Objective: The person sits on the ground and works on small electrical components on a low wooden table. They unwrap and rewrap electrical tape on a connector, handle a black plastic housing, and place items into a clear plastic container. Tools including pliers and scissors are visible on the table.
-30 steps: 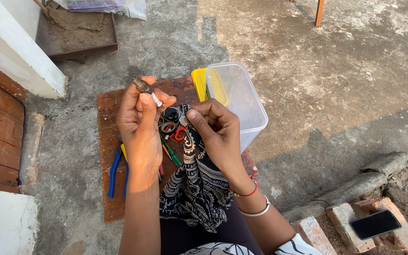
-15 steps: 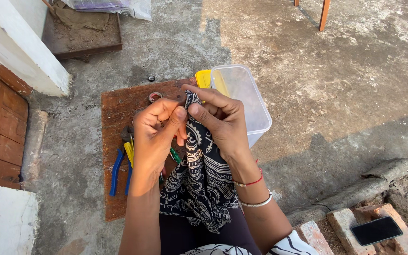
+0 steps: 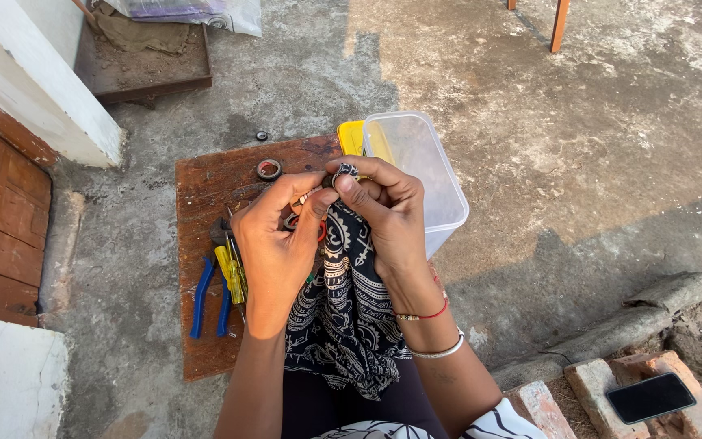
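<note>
Rough grey concrete ground (image 3: 578, 162) fills the head view, half in sun and half in shadow, with a worn reddish wooden board (image 3: 205, 195) lying flat on it in front of the person.

Both forearms reach forward from the bottom edge and meet over the board. The left hand (image 3: 274, 248) is turned with its back to the camera, wrist straight, thumb and forefinger stretched toward the other hand. The right hand (image 3: 387, 215) is curled, knuckles up, its thumb and forefinger pinched on a small dark ring-shaped part (image 3: 344, 171) held at the fingertips. The left fingertips close on something small just beside that part; what it is cannot be made out. The two hands touch at the fingertips, held above the board rather than resting on it. A red thread and a silver bangle (image 3: 439, 351) sit on the right wrist.

A black-and-white patterned cloth (image 3: 343, 317) hangs below the hands over the lap. On the board, blue-handled pliers (image 3: 203, 297) and a yellow-handled screwdriver (image 3: 231, 276) lie just left of the left hand, and a small round ring (image 3: 268, 169) lies near the far edge. A clear plastic container (image 3: 420, 175) with a yellow lid (image 3: 351, 136) behind it stands at the board's right side. A dark phone (image 3: 650, 397) rests on bricks (image 3: 603, 382), well apart at lower right.
</note>
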